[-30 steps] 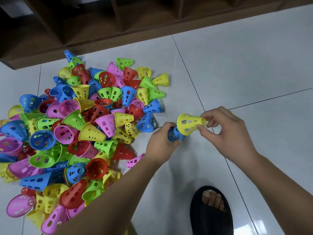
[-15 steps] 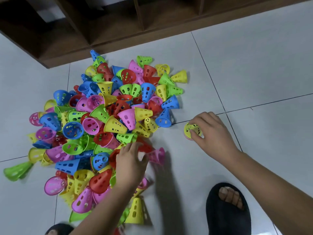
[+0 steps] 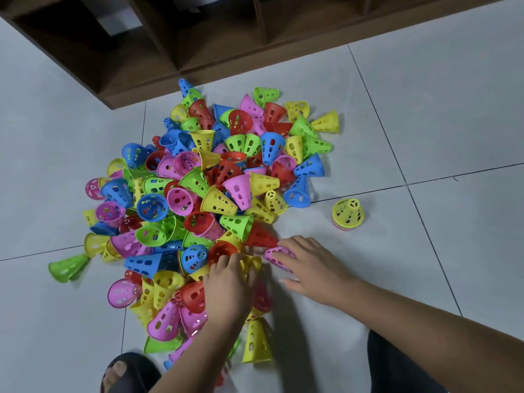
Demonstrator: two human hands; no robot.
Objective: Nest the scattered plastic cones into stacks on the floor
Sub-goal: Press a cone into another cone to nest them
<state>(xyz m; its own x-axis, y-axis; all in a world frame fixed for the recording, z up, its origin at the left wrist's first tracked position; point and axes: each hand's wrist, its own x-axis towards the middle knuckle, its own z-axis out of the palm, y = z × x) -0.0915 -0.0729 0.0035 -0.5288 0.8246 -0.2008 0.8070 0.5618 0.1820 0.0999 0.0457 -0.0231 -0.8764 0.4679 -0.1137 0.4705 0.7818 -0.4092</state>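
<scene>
Pink cone [image 3: 279, 257] is lying on its side on the floor [image 3: 425, 265] under the right hand's [image 3: 312, 268] fingers, tip pointing left, while the left hand [image 3: 229, 287] is grabbing a yellow cone [image 3: 251, 265] beside it.

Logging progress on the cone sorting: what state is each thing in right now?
Stack: upright on the floor, yellow cone on top, apart from the pile.
Pile: loose cones, mostly tipped over, unsorted.
Pink cone: on its side under the right hand's fingers.
Left hand: reaching into the pile.
Right hand: on the pink cone.
</scene>
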